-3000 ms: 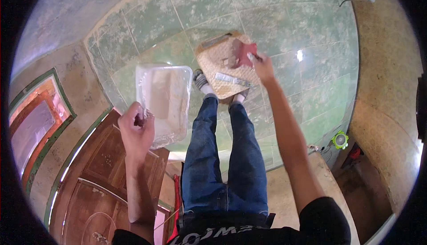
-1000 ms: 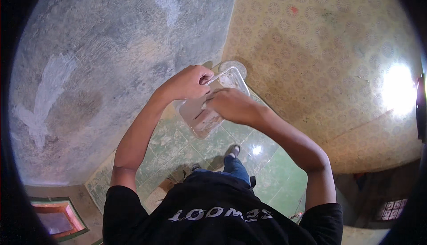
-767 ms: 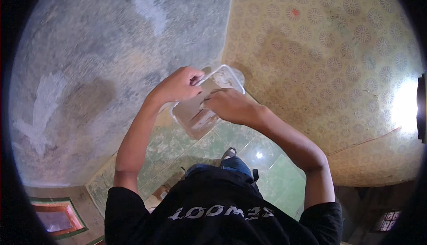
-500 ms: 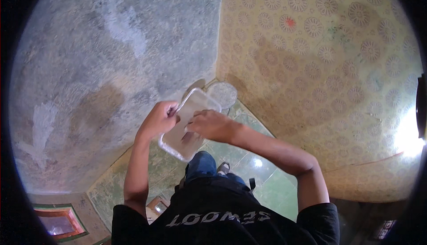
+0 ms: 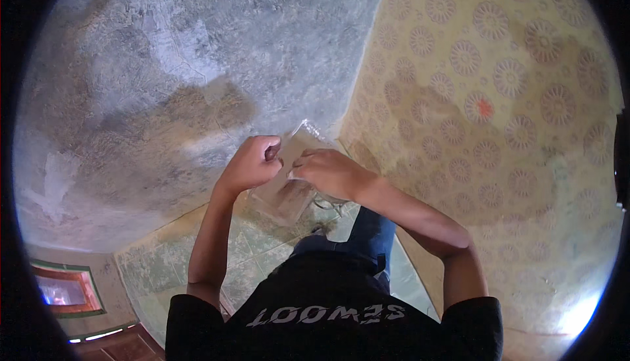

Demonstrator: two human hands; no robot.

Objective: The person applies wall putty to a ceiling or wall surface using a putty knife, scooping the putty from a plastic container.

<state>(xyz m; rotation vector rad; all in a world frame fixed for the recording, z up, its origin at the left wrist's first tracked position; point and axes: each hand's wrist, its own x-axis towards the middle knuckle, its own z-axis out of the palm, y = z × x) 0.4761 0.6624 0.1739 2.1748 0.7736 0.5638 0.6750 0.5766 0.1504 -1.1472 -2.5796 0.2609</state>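
Note:
A clear, shallow rectangular plastic container [image 5: 283,205] is held tilted in front of my body, with a shiny upper corner. My left hand [image 5: 254,161] is closed at its left rim, fingers curled and thumb tucked in. Over the container's face lies my right hand [image 5: 328,172], its fingers bent and drawn together. Something small and pale shows at the right fingertips; whether it is a held item or a nail cannot be made out. A dark reflection or shadow of that hand shows through the plastic below it.
A rough grey wall [image 5: 197,53] and a patterned yellowish wall [image 5: 453,144] meet in a corner ahead. Worn green floor tiles [image 5: 170,266] lie below. A wood-framed window [image 5: 69,290] is at lower left, and bright light [image 5: 581,315] glares at lower right.
My view has turned, so the wall corner sits farther right. Both hands and the container have shifted slightly right. The round grey object behind the container is now mostly hidden.

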